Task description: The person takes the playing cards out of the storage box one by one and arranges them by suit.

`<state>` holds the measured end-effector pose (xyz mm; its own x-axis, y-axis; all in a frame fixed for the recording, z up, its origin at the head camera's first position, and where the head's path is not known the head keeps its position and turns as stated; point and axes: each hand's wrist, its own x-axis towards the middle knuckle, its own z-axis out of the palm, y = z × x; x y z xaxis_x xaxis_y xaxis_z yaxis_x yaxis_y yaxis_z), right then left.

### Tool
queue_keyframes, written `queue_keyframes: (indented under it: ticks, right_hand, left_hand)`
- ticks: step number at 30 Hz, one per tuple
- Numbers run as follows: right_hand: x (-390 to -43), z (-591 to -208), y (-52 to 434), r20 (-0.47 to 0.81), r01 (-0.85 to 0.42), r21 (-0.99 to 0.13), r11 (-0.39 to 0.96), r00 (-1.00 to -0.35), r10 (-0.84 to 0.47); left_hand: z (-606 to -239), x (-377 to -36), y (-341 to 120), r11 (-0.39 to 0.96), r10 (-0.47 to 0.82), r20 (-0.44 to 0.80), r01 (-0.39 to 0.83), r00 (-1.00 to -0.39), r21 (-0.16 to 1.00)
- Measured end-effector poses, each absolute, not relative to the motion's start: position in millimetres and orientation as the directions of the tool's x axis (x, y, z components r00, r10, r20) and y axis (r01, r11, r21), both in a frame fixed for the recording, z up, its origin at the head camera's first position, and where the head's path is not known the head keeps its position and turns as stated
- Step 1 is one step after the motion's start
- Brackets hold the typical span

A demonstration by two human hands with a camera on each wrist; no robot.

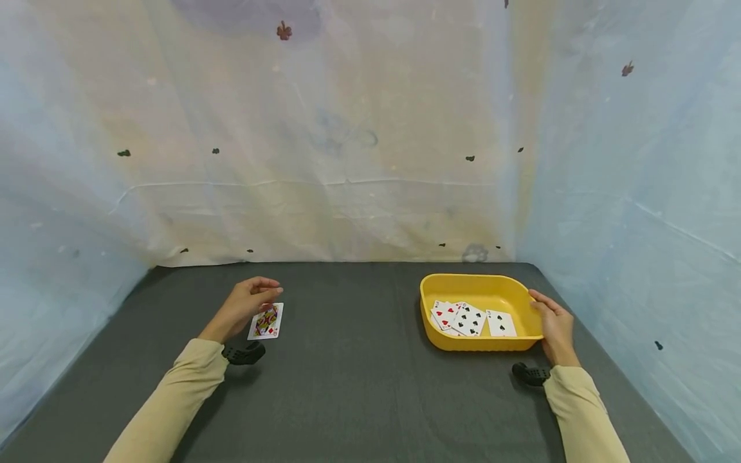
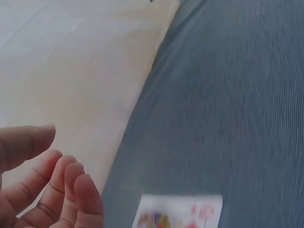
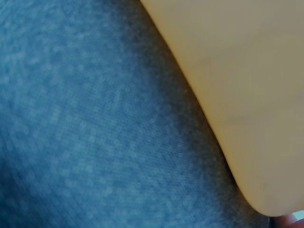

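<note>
While the left hand (image 1: pixel 246 307) hovers over the dark table (image 1: pixel 347 373), a single face card (image 1: pixel 266 321) lies flat and face up just beside its fingertips, on the side toward the tray. From the head view the thumb and forefinger seem to reach the card's upper edge; the left wrist view shows the fingers (image 2: pixel 71 190) loosely curled and bare, with the card (image 2: pixel 178 211) below and apart from them (that picture is blurred). Judgement: this grip is relaxed and holds nothing.

The card should handle as a very light, thin, flexible sheet with a slick face. Lying flat on the cloth it offers no edge to pinch from above; a fair hold would be thumb under one short edge and finger on top, or a slide to lift a corner first. Too hard a pinch may crease it.

The right hand (image 1: pixel 552 321) grips the right rim of the yellow tray (image 1: pixel 480 283), fingers curled over the lip. The right wrist view shows only the tray's outer wall (image 3: pixel 247 95) against the cloth. Several cards (image 1: pixel 469 318) lie face up inside, overlapping. The tray looks like stiff, light plastic, and stands well apart from the face card.
</note>
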<state>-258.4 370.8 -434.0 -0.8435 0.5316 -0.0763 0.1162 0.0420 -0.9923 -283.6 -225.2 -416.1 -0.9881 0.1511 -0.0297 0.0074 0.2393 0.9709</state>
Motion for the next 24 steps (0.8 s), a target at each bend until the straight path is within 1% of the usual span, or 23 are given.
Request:
queue_keyframes:
  ticks: [6, 12, 18, 24]
  right_hand:
    - [-259, -434, 370, -0.066, 0.13, -0.988, 0.083, -0.844, 0.532]
    - [-260, -434, 370, -0.057, 0.127, -0.987, 0.094, -0.841, 0.538]
    - [-257, -436, 370, -0.051, 0.137, -0.983, 0.125, -0.846, 0.531]
    - [-257, -436, 370, -0.032, 0.122, -0.983, 0.139, -0.853, 0.521]
  left_hand:
    - [-408, -283, -207, 0.158, 0.197, 0.014, 0.046, -0.98, 0.986]
    - [-401, -282, -187, 0.136, 0.231, 0.021, 0.054, -0.973, 0.989]
    - [-401, -281, -169, 0.121, 0.251, 0.021, 0.053, -0.968, 0.991]
    - [-399, -281, -146, 0.1, 0.28, 0.041, 0.071, -0.959, 0.992]
